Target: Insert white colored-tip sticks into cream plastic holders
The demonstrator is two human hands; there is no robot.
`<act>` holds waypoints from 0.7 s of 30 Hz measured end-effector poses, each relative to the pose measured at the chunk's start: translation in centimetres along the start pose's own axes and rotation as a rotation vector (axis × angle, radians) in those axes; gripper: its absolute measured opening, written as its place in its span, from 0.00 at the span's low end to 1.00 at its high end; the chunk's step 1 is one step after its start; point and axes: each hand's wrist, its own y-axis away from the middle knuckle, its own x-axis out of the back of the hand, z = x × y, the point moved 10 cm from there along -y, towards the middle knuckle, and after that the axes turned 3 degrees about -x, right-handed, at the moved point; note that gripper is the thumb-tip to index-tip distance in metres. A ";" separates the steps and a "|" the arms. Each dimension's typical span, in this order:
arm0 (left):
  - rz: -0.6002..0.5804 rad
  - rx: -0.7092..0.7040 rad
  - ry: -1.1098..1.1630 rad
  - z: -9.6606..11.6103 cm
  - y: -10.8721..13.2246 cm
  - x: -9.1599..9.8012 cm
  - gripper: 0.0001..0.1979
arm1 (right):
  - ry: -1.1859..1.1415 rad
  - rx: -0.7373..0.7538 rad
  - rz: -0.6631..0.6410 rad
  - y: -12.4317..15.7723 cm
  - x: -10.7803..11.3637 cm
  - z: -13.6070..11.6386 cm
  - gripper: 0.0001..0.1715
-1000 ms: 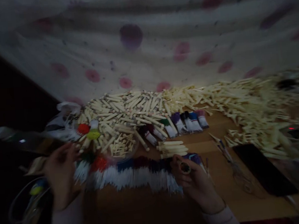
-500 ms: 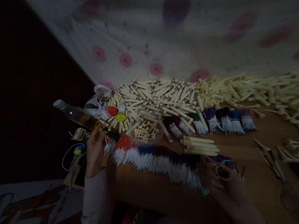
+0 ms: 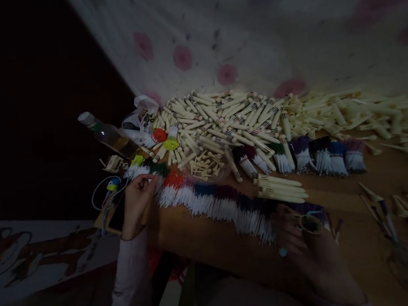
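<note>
My left hand [image 3: 138, 199] is closed in a pinch at the left end of the row of thin white refills [image 3: 212, 204] with coloured ends. What the fingertips hold, if anything, is too dark to make out. Just beyond them lie yellow-green refill ends [image 3: 138, 160] and dark green ones [image 3: 158, 168]. At the row's right end, my right hand [image 3: 303, 249] is wrapped around a pale pen barrel [image 3: 311, 224], its round open end facing me. A small light-blue tip [image 3: 282, 252] shows beside the fingers. Several cream pen barrels [image 3: 282, 189] lie side by side beyond this hand.
Behind the row is a clear bowl [image 3: 207, 167] of small cream parts. A large heap of pens [image 3: 222, 113] and cream pieces [image 3: 357, 111] lies along the back. Refill bundles [image 3: 302, 154] stand at centre right. A bottle [image 3: 110, 137] leans at left; a cable [image 3: 95, 196] loops nearby.
My left hand has drawn back toward me, uncovering the yellow-green refill ends. The right hand keeps its grip on the barrel. The whole view has shifted, so things appear higher and further right.
</note>
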 end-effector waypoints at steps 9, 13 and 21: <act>-0.065 0.038 -0.181 -2.3 3.0 -0.2 0.18 | -0.008 -0.029 -0.010 0.6 0.0 1.1 0.10; -0.137 0.042 -0.235 -3.4 4.2 -2.2 0.16 | -0.017 -0.031 0.000 0.9 0.1 1.3 0.12; -0.192 0.022 -0.315 -5.0 5.5 -3.4 0.20 | -0.029 -0.019 -0.021 1.1 0.1 1.1 0.10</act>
